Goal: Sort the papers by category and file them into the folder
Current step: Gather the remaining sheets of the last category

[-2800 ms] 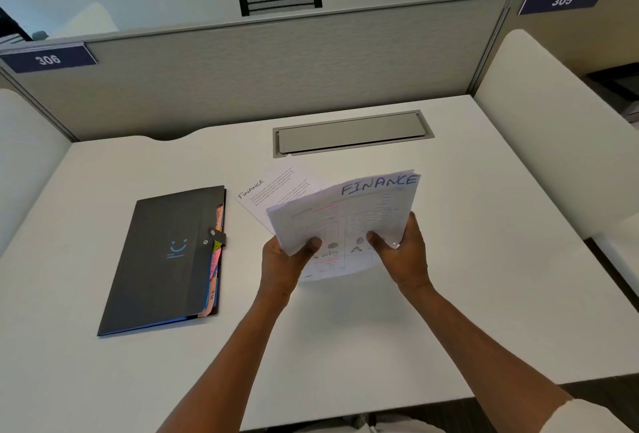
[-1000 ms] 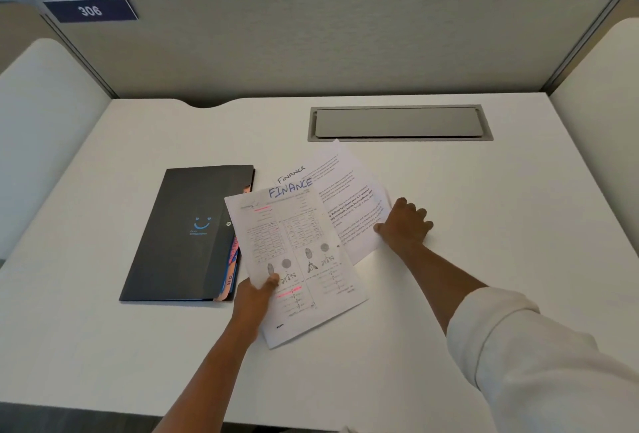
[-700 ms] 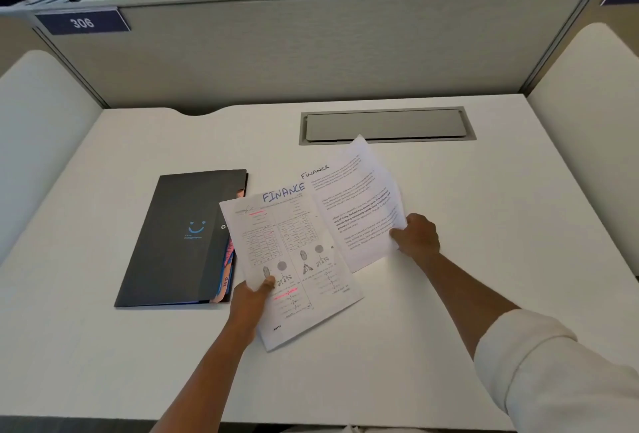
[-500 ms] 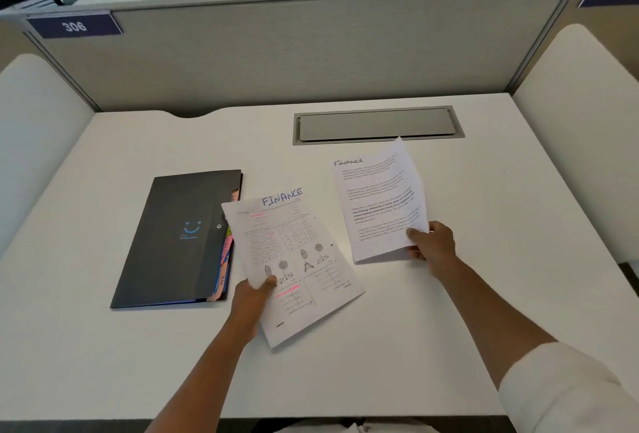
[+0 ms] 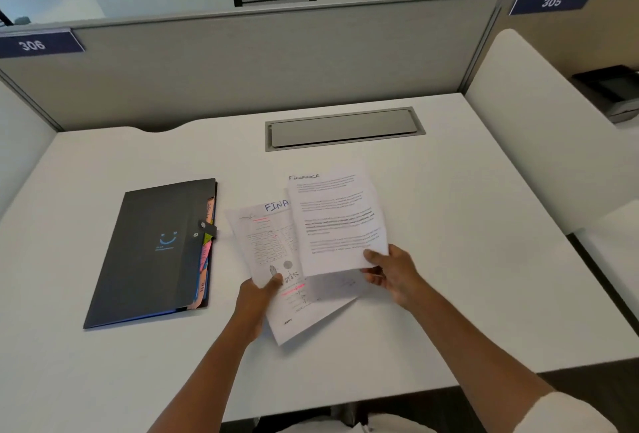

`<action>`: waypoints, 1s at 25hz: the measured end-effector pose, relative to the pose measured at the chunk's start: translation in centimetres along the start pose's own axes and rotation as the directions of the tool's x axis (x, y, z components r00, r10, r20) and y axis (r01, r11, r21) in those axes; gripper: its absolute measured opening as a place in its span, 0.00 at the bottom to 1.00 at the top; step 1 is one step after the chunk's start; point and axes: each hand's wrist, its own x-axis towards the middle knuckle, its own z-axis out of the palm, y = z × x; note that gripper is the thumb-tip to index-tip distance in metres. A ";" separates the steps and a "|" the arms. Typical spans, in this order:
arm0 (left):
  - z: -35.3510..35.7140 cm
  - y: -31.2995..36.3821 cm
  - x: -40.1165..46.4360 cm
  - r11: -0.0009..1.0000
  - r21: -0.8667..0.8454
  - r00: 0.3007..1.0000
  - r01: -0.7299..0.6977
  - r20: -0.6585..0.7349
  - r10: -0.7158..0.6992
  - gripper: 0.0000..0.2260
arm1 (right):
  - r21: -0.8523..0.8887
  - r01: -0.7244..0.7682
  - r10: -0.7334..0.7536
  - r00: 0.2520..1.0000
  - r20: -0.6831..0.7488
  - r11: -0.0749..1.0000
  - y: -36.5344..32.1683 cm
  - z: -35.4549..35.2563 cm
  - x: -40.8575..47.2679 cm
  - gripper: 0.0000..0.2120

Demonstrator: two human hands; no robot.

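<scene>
My left hand (image 5: pixel 257 296) pinches the lower left edge of a sheet with tables, pink marks and a blue "FINANCE" heading (image 5: pixel 268 249). A text sheet headed "Finance" (image 5: pixel 337 221) is pinched at its lower right corner by my right hand (image 5: pixel 392 273). The text sheet lies over the right part of the table sheet, hiding half its heading. A dark grey folder (image 5: pixel 148 252) with a blue smile mark lies shut on the white desk (image 5: pixel 449 225), just left of the papers. Coloured tabs show along its right edge.
A grey cable hatch (image 5: pixel 344 128) is set into the desk behind the papers. A grey partition (image 5: pixel 259 62) closes the back, with white side panels (image 5: pixel 539 128) left and right. The desk's front edge runs close below my arms.
My right hand picked the text sheet off the desk, carried it out to the right, then brought it back left over the sheet in my left hand. The folder has not moved.
</scene>
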 end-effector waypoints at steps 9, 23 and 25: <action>0.6 0.1 -0.6 0.999 -0.031 0.999 0.012 0.054 -0.010 0.13 | -0.323 0.075 -0.015 0.983 0.185 0.944 5.5 2.2 -2.8 0.16; 1.2 3.7 -0.3 0.996 0.062 0.992 -0.064 0.114 0.057 0.11 | -0.505 0.292 -0.313 0.949 0.044 0.812 0.3 0.3 -0.2 0.19; 1.5 4.6 -0.4 0.992 0.076 0.982 -0.104 0.163 0.091 0.09 | -0.461 0.344 -0.356 0.932 0.065 0.818 -1.7 0.2 0.5 0.23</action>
